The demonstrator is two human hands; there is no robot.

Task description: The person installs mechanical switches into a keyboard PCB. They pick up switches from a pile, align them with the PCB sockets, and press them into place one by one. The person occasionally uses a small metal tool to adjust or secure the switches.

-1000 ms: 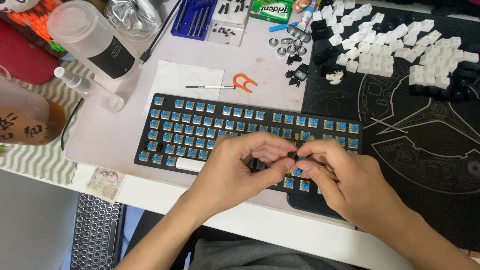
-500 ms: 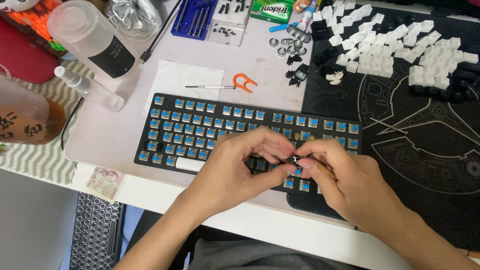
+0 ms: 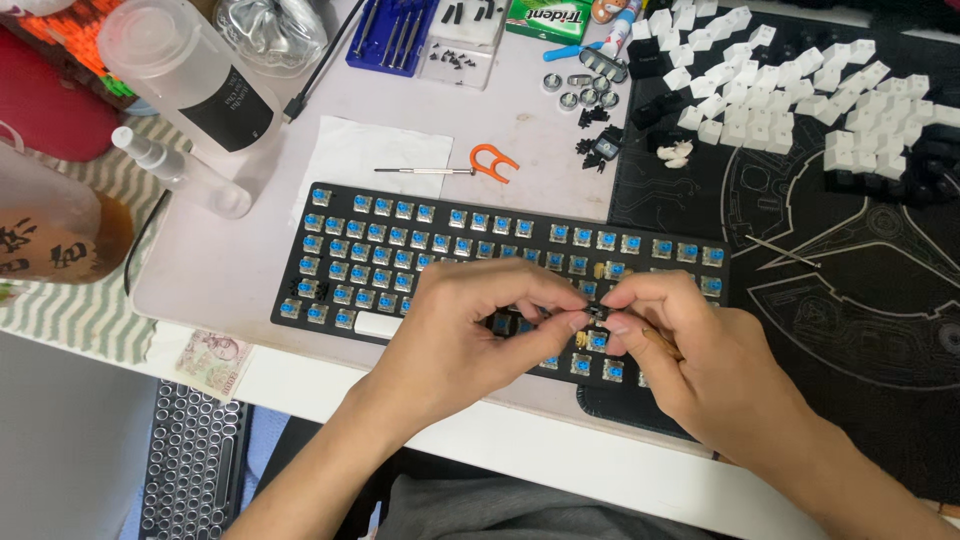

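Observation:
A black keyboard [image 3: 420, 250] with blue switches and no keycaps lies across the desk in front of me. My left hand [image 3: 470, 325] and my right hand [image 3: 690, 350] meet over its lower middle rows. Together their fingertips pinch a small dark part [image 3: 597, 314], most of it hidden by my fingers. A thin brown stick [image 3: 662, 342] also runs through my right hand. Both hands cover several switches beneath them.
White and black keycaps [image 3: 800, 90] lie piled at the back right on a black desk mat [image 3: 860, 300]. An orange-handled puller [image 3: 490, 162], a clear bottle [image 3: 190, 85], a small spray bottle [image 3: 180, 175], a screwdriver case [image 3: 390, 35] and a banknote [image 3: 210, 355] sit around.
Both hands stay over the same spot; only the fingertips shift slightly around the small part.

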